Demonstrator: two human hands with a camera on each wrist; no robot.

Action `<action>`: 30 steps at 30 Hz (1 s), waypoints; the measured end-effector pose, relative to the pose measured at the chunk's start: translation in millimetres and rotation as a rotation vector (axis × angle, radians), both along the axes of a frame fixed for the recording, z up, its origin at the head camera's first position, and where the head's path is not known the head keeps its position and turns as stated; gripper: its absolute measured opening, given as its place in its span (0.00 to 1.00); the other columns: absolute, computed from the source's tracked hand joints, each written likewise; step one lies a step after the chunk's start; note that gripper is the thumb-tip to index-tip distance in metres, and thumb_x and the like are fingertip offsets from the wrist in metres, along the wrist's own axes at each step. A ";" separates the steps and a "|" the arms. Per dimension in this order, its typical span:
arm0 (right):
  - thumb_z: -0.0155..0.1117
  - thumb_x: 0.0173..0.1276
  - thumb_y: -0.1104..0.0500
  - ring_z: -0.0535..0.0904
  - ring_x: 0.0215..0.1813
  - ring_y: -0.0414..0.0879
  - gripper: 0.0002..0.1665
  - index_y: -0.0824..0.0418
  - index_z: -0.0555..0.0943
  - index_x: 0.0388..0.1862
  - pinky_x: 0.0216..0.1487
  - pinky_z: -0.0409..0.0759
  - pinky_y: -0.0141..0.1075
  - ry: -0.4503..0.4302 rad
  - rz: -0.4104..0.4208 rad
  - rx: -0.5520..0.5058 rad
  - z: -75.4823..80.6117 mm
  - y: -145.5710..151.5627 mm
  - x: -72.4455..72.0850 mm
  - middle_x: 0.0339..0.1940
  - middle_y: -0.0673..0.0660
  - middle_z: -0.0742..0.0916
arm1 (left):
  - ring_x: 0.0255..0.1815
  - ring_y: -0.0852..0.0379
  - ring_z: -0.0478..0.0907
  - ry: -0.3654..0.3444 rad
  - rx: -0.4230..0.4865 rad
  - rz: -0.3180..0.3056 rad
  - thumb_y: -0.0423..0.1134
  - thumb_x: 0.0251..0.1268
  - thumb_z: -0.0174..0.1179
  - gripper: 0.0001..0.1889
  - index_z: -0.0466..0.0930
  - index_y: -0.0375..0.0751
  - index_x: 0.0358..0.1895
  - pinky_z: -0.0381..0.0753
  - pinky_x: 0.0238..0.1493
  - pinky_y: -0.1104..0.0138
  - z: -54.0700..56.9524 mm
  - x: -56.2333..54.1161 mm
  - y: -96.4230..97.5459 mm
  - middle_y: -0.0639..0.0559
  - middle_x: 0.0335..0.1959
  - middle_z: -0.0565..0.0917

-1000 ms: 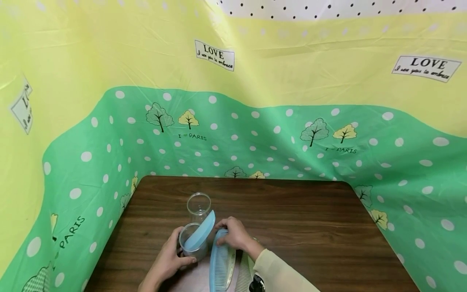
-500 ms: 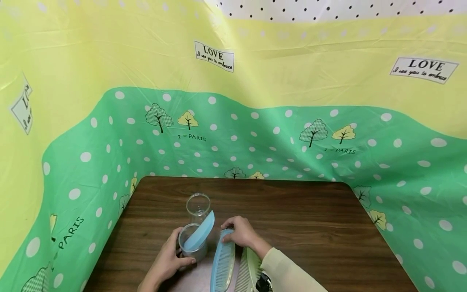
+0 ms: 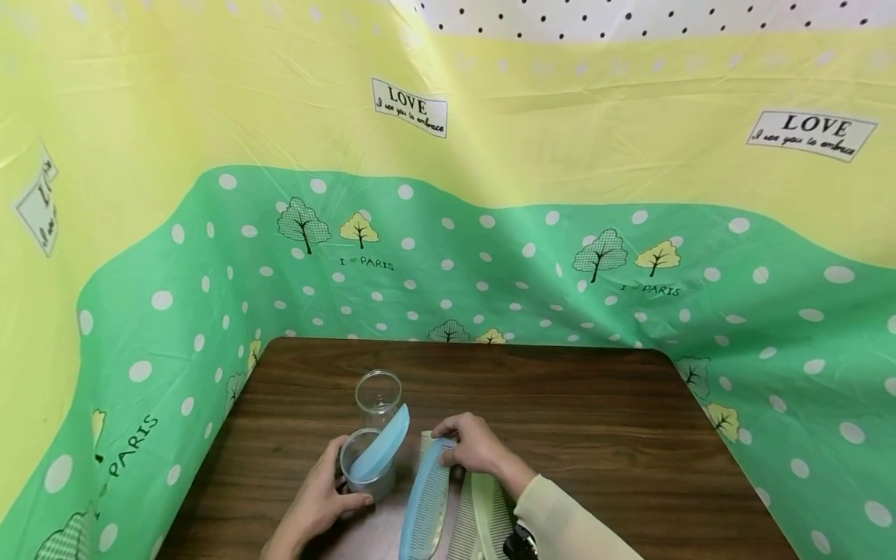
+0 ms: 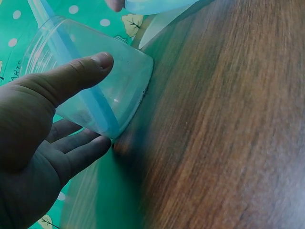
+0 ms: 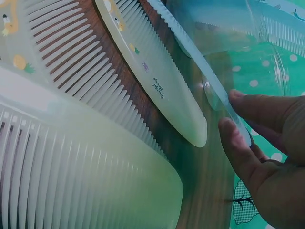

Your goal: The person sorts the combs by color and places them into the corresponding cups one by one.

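My left hand (image 3: 318, 494) grips a clear cup (image 3: 382, 488) from its left side, thumb in front and fingers behind. A blue comb (image 3: 385, 445) leans inside that cup, its upper end above the rim. To the right, my right hand (image 3: 479, 449) pinches the far end of another blue comb (image 5: 206, 69) between thumb and fingers. In the right wrist view this comb stands on edge. Beside it is a pale comb (image 5: 159, 88) with small printed fruit. Further right on the table lie pale green combs (image 5: 95, 152), partly overlapping in view.
A second clear cup (image 3: 379, 406) stands just behind the held one. The brown wood-grain table (image 3: 595, 435) extends to the right and back. A green and yellow printed cloth (image 3: 448, 264) hangs around the table's back and sides.
My right hand has shifted slightly right with the far end of the blue comb, uncovering the tip of the pale comb beside it. The left hand and its cup stay nearly in place.
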State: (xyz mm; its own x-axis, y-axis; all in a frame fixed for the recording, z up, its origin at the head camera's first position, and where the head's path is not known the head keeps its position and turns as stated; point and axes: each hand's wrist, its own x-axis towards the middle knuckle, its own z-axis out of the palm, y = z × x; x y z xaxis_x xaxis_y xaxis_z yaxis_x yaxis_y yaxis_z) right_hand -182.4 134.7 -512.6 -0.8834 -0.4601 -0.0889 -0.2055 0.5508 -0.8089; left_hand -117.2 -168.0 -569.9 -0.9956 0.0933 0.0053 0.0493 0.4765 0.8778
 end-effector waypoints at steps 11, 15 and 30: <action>0.81 0.55 0.66 0.84 0.43 0.50 0.22 0.64 0.88 0.50 0.39 0.82 0.36 0.049 0.049 0.037 6.7 3.0 2.7 0.44 0.57 0.90 | 0.65 0.44 0.75 0.003 0.056 -0.003 0.36 0.38 0.86 0.51 0.67 0.43 0.71 0.82 0.59 0.59 1.1 0.0 -0.3 0.44 0.63 0.78; 0.79 0.57 0.67 0.86 0.39 0.49 0.21 0.65 0.88 0.50 0.36 0.85 0.38 0.042 0.059 0.003 7.7 3.4 3.6 0.44 0.59 0.90 | 0.66 0.44 0.74 0.006 0.037 -0.005 0.37 0.38 0.86 0.51 0.66 0.44 0.71 0.82 0.59 0.59 0.7 -0.4 -0.6 0.44 0.64 0.78; 0.78 0.59 0.67 0.85 0.37 0.44 0.20 0.66 0.87 0.51 0.32 0.84 0.32 0.036 0.013 -0.046 17.3 11.4 8.8 0.44 0.61 0.89 | 0.63 0.50 0.76 0.010 0.032 -0.004 0.39 0.36 0.87 0.52 0.68 0.45 0.71 0.78 0.59 0.65 0.2 -0.9 -1.3 0.49 0.61 0.81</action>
